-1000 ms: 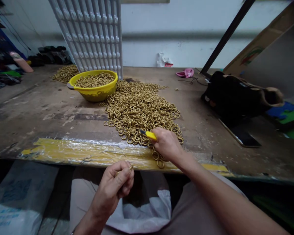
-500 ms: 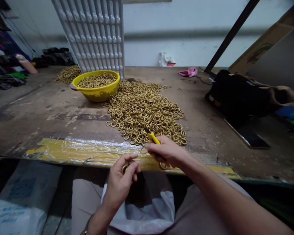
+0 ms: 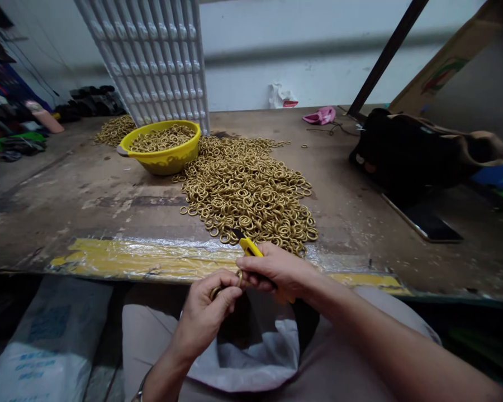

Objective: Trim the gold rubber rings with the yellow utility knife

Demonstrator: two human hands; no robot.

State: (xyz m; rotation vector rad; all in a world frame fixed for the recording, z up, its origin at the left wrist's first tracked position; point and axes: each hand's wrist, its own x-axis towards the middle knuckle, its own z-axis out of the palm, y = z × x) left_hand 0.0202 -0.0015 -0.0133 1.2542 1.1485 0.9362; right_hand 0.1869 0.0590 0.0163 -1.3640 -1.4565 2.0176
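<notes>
Head view: a worn brown desk point(image 3: 88, 187) is spanned by things, with yellow tape stuck along its near edge. At far left, a ribbed translucent panel point(image 3: 159, 61) is stood upright. At right, a dark bag point(image 3: 396, 151) is set down, with a phone point(image 3: 431, 223) laid just beside it. In the middle, a large heap of brass-coloured rings point(image 3: 247, 190) is spread, and its left side is met by a yellow bowl point(image 3: 165, 163) filled with more rings. Below the desk's near edge, a white sack point(image 3: 251, 374) is held open between the legs.

Near the middle, the hands are brought together. By the left hand point(image 3: 205, 310), a loose ring point(image 3: 215, 292) is kept in the curled fingers, while an upright ring point(image 3: 240, 276) is pinched at the fingertips, where it is met by the right hand point(image 3: 276, 265). In that hand a yellow cutter point(image 3: 250, 246) is gripped, its dark tip pointed towards the heap.

Each ring is judged light, stiff and hardly fragile, though perhaps slippery; it is best taken across the rim, between thumb and forefinger. The cutter is best gripped by its body, away from the tip.
</notes>
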